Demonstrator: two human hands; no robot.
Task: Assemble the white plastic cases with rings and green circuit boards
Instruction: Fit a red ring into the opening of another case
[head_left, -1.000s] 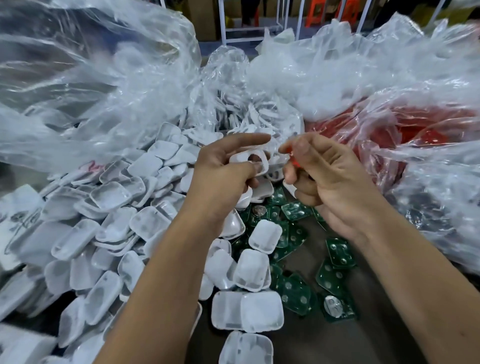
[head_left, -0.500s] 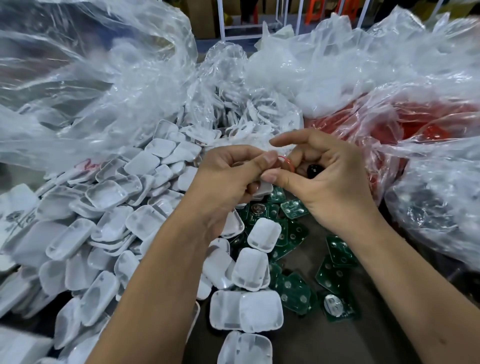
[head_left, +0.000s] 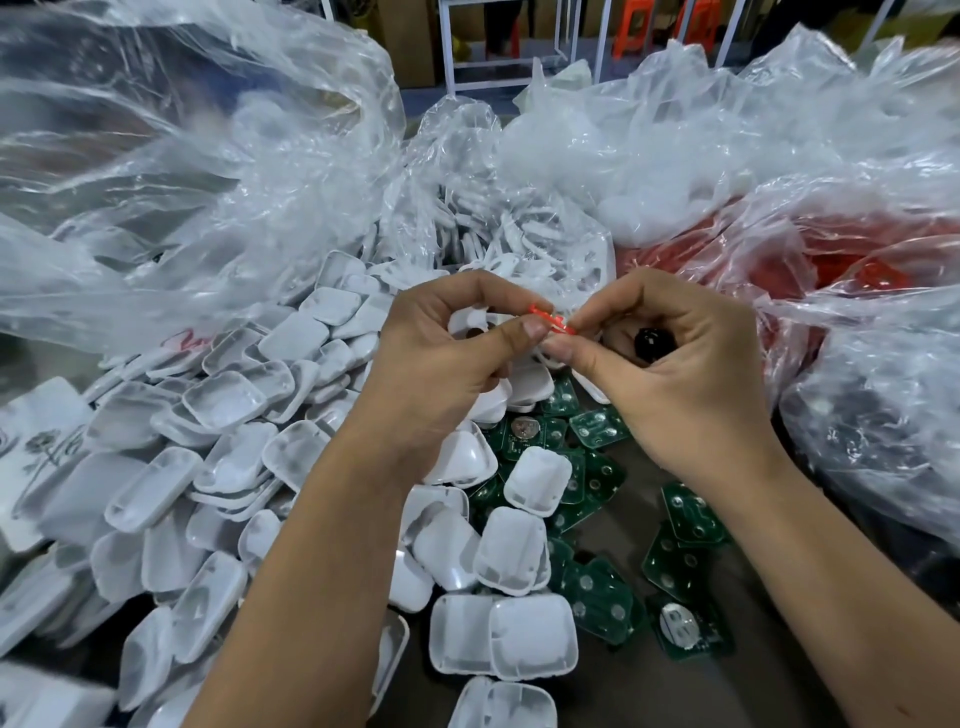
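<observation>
Orange ring (head_left: 553, 318) sits pinched between the fingertips of both hands, above the green circuit boards (head_left: 597, 519). Left hand (head_left: 441, 358) also curls around a white case (head_left: 470, 327); right hand (head_left: 675, 374) cups a black bead (head_left: 647, 345).

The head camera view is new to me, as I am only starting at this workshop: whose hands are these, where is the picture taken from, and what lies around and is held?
No machine here: a person wears a camera on the head, looking down at their own two bare hands. The left hand and right hand together pinch a small red ring over a white case gripped in the left. The right palm also cups a small black piece. Below lie a heap of white plastic cases and scattered green circuit boards. Clear plastic bags of parts surround them.
</observation>
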